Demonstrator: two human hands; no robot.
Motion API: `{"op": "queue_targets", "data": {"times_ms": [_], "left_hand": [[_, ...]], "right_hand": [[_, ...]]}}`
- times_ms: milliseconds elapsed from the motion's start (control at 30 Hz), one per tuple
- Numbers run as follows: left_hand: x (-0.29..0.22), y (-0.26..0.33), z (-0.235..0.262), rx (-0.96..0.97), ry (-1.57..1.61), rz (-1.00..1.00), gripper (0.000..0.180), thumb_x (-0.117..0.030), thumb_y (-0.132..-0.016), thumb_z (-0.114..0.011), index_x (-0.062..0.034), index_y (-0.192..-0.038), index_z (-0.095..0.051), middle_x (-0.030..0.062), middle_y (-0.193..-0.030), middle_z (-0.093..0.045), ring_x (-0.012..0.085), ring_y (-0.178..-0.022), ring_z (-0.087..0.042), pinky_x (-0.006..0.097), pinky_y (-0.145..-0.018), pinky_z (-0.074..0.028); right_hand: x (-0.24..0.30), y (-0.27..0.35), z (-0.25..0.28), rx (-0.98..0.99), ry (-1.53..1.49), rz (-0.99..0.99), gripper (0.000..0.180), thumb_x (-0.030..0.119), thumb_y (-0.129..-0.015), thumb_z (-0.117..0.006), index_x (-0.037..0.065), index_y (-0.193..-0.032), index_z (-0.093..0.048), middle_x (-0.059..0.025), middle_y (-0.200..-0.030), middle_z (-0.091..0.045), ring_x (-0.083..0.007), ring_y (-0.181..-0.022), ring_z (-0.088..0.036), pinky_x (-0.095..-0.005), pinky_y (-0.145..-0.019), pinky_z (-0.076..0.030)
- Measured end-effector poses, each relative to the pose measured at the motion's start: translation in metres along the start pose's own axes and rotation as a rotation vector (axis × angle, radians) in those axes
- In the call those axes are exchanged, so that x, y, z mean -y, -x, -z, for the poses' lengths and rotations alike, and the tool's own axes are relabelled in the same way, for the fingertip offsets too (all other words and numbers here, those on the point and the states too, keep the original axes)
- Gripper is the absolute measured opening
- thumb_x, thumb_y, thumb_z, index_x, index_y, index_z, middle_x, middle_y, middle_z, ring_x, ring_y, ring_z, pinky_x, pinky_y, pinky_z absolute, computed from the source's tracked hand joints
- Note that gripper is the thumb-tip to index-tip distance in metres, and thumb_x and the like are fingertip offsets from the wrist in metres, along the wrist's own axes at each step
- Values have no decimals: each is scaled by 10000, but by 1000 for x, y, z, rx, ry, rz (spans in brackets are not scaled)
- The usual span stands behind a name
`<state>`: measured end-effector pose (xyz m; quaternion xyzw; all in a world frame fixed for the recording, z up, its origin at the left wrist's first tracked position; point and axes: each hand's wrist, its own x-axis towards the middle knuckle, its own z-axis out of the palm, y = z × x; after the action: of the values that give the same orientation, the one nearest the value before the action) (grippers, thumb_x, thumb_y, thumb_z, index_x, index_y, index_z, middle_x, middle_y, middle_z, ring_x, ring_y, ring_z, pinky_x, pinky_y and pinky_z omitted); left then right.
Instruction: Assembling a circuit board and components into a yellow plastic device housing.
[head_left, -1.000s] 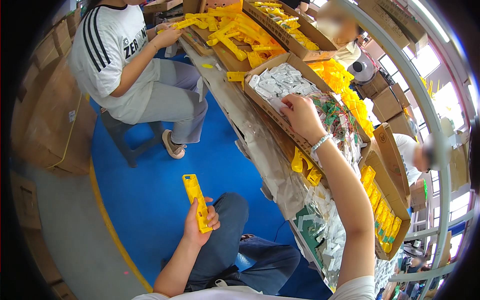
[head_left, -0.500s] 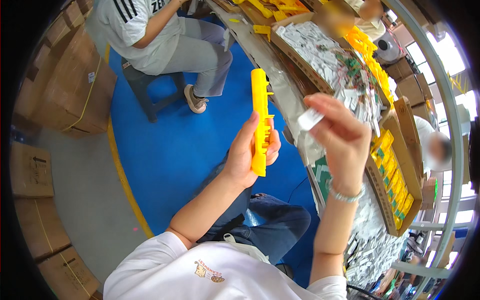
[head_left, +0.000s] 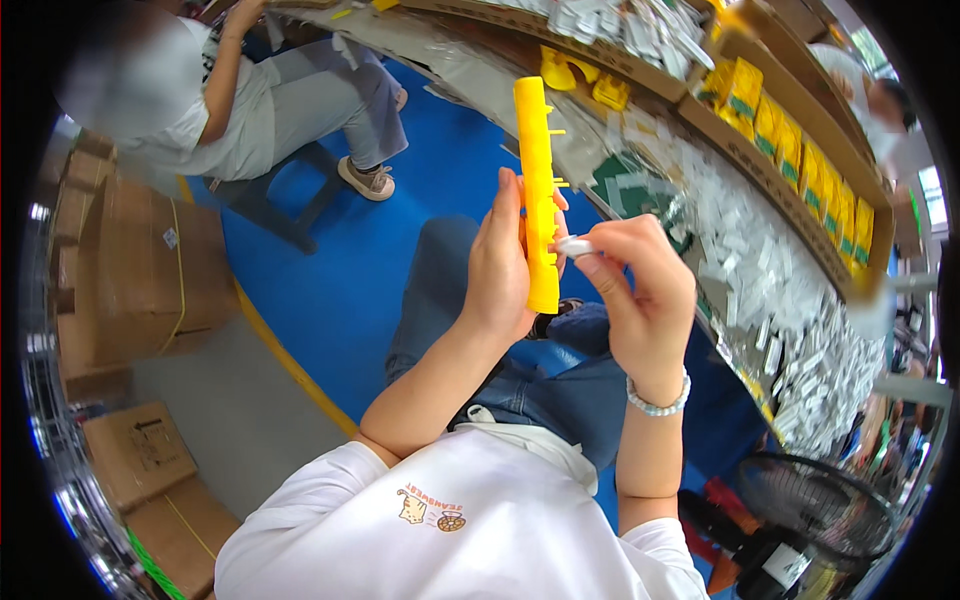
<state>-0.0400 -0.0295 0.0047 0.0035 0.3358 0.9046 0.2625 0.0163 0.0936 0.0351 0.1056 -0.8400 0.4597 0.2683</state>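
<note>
Upright in front of me is a long yellow plastic shell (head_left: 536, 170), with thin pegs and ribs sticking out along its right side. My left hand (head_left: 497, 275) is closed around its lower half, thumb on the near side and fingertips showing behind. Between the thumb and fingers of my right hand (head_left: 648, 295) is a small white plastic piece (head_left: 574, 246). The white piece is at the ribbed side of the shell; whether it is seated there I cannot tell. A beaded bracelet circles my right wrist.
On the workbench at right lie heaps of white plastic parts (head_left: 815, 385) and a green mat (head_left: 622, 185). Behind them stands a carton (head_left: 765, 172) of yellow packs. A black fan (head_left: 815, 510) is at lower right. Leftward, a person sits on a stool (head_left: 285, 195) near stacked cartons (head_left: 140, 270).
My right hand has brought the white piece leftward to the ribbed side of the yellow shell. The view has turned right, bringing the fan into sight. My left hand still grips the shell.
</note>
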Motion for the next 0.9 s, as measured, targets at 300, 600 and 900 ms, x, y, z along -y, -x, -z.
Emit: {"op": "queue_targets", "data": {"times_ms": [300,600,900], "left_hand": [[15,10,-14,81,-122,59,404,-423,-1000,-368,-57,-1062,-530,35,-828,-574,90,-654,-558,235,-555,-472],[17,10,-16,61,-139,61,400,-416,-997,-387,-52,-1057,-544,30,-833,-581,84,-674,-571,225,-584,-473],[21,12,-25,97,-256,89,414,-416,-1000,-385,-43,-1013,-565,27,-795,-581,74,-675,-565,230,-593,-468]], "right_hand": [[6,32,13,-145,-796,-515,164,-21,-856,-625,-83,-1006,-596,-103,-838,-654,-120,-693,-615,-239,-633,-509],[5,31,18,-125,-809,-550,143,-28,-847,-629,-84,-977,-608,-99,-783,-651,-120,-661,-617,-231,-598,-511],[5,35,24,-138,-774,-622,123,-19,-836,-642,-81,-940,-625,-80,-722,-641,-98,-598,-595,-213,-540,-483]]}}
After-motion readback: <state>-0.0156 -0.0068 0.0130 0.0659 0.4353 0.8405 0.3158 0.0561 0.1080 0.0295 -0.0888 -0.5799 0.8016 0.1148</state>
